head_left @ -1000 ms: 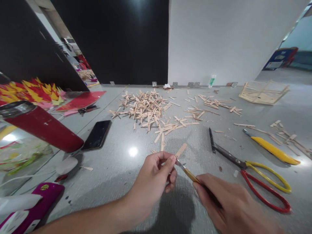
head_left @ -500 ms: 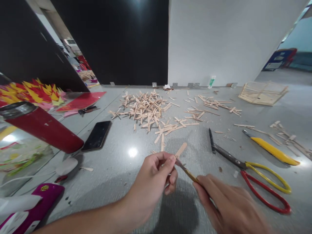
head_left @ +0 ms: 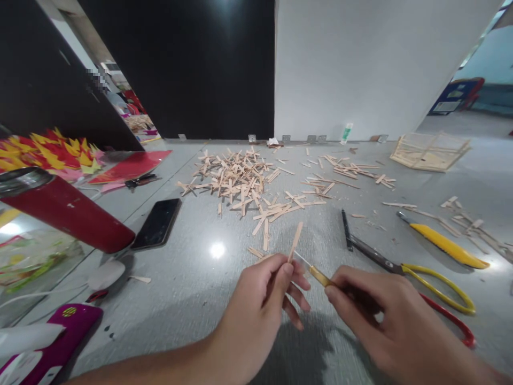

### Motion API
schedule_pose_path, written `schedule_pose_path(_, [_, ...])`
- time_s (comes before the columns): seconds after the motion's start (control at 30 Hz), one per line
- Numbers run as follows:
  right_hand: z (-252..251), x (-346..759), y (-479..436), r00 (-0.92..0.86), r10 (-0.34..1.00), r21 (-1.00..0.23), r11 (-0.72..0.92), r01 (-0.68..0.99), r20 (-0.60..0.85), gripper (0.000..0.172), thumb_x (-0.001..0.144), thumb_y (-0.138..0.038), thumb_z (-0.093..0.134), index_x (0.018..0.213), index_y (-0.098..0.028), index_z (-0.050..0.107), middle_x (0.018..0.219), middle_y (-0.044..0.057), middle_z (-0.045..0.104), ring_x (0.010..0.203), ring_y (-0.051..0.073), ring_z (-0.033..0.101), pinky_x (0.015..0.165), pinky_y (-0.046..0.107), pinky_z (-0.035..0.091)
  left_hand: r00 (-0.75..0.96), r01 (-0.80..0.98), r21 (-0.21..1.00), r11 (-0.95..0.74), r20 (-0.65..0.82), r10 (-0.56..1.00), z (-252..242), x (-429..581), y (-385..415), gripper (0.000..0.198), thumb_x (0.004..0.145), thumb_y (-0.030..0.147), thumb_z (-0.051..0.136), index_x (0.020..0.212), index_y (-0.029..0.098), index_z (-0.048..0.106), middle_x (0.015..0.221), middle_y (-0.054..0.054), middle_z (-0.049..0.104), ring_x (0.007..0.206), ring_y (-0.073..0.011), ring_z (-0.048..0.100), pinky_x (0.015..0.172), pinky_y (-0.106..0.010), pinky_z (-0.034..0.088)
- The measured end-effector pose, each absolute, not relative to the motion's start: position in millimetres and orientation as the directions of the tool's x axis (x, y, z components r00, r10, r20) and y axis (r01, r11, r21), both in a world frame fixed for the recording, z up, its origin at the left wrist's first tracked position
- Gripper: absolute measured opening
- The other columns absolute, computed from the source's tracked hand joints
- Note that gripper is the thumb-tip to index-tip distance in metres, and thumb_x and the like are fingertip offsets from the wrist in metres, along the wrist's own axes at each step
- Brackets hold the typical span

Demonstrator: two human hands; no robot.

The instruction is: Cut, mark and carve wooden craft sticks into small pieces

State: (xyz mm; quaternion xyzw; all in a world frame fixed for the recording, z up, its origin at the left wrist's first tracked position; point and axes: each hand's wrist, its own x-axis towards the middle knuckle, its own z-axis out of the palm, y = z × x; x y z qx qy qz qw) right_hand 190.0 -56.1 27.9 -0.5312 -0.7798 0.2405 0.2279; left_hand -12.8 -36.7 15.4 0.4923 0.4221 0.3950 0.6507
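Between thumb and forefinger, my left hand (head_left: 268, 299) pinches a small wooden stick (head_left: 296, 239), which points up and slightly right. Its other fingers are loosely spread. My right hand (head_left: 385, 310) grips a thin tool with a yellow handle (head_left: 320, 276). The tool's narrow metal tip reaches the stick just above my left fingertips; whether it touches is too small to tell. Beyond my hands lies a heap of wooden sticks (head_left: 236, 176), with more sticks scattered right of it.
Scissors (head_left: 395, 266), a black pen (head_left: 346, 230) and a yellow cutter (head_left: 447, 245) lie right. A wooden frame (head_left: 430, 152) stands behind them. At left are a red flask (head_left: 72, 211), a phone (head_left: 157, 223), a white mouse-like object (head_left: 106, 275) and a purple item (head_left: 76, 326).
The stick has turned more upright in my left hand, whose lower fingers have spread. My right hand has shifted slightly upward and right with the tool, showing more of its handle.
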Motion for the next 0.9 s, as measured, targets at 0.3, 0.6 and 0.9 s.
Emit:
schedule_pose_path(0.3, [26.8, 177.1, -54.1, -0.439, 0.859, -0.939, -0.122, 0.322, -0.263, 0.035, 0.111, -0.037, 0.036, 0.086, -0.024, 0.058, 0.063, -0.008, 0.044, 0.046, 0.009, 0.032, 0.039, 0.021, 0.024, 0.444, 0.069, 0.992, 0.104, -0.124, 0.888, 2.6, -9.0, -46.3, 0.038, 0.11, 0.051, 0.043, 0.097, 0.018, 0.056, 0.081, -0.006, 0.068, 0.065, -0.0173, 0.071, 0.054, -0.025, 0.057])
schedule_pose_path(0.6, [18.3, 175.9, -48.1, -0.448, 0.893, -0.629, 0.369, 0.684, 0.038, 0.036, 0.108, -0.025, 0.046, 0.073, -0.023, 0.054, 0.059, -0.006, 0.057, 0.052, 0.011, 0.045, 0.056, 0.026, 0.031, 0.358, -0.009, 0.987, 0.161, -0.148, 0.922, -0.6, -5.9, -42.9, 0.045, 0.105, 0.055, 0.051, 0.09, 0.015, 0.064, 0.086, -0.01, 0.073, 0.077, -0.0201, 0.074, 0.066, -0.03, 0.067])
schedule_pose_path(0.9, [8.0, 177.0, -53.7, -0.537, 0.807, -0.433, 0.588, 0.683, 0.247, 0.032, 0.107, -0.011, 0.034, 0.086, -0.023, 0.054, 0.066, -0.004, 0.066, 0.05, 0.012, 0.059, 0.051, 0.026, 0.039, 0.42, -0.204, 0.91, 0.36, -0.25, 0.872, 5.1, -0.7, -46.4, 0.044, 0.099, 0.058, 0.06, 0.092, 0.015, 0.066, 0.086, -0.01, 0.075, 0.071, -0.0206, 0.076, 0.061, -0.029, 0.063])
